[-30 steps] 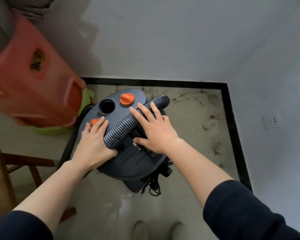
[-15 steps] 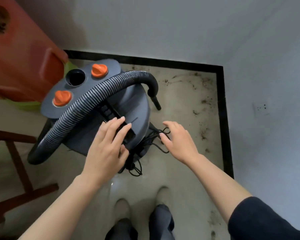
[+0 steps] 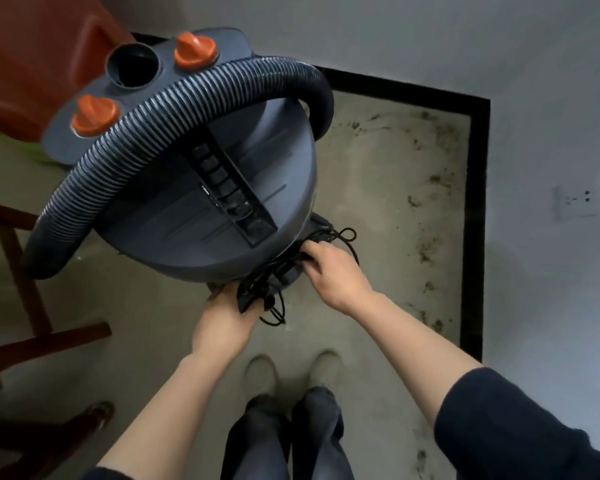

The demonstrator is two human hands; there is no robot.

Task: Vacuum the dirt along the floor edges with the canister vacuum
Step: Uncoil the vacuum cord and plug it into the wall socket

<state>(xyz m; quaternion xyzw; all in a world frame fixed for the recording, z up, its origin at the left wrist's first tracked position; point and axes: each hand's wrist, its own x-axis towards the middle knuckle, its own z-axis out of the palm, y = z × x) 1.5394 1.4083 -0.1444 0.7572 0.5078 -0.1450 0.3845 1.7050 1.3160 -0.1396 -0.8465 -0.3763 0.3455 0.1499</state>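
The canister vacuum (image 3: 222, 202) sits on the floor (image 3: 378, 202) just beyond your feet (image 3: 260, 372), hose (image 3: 194, 109) draped over its lid. Your right grip (image 3: 329, 275) curls round the black cord bundle (image 3: 260, 292) at its near side; your left grip (image 3: 222, 323) touches there too, fingers hidden, hold unclear.

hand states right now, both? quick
Left hand: fingers hidden under the vacuum, cannot tell.
Right hand: gripping the power cord.

Vacuum (image 3: 187, 216): dark grey, and there, orange knobs (image 3: 196, 51) at eleven o'clock!
Hose (image 3: 153, 123): black, ribbed, silvery glints.
Cord (image 3: 284, 263): black.
Floor (image 3: 378, 209): beige, dark dirt (image 3: 433, 178) specks, black border (image 3: 477, 220) at three o'clock.
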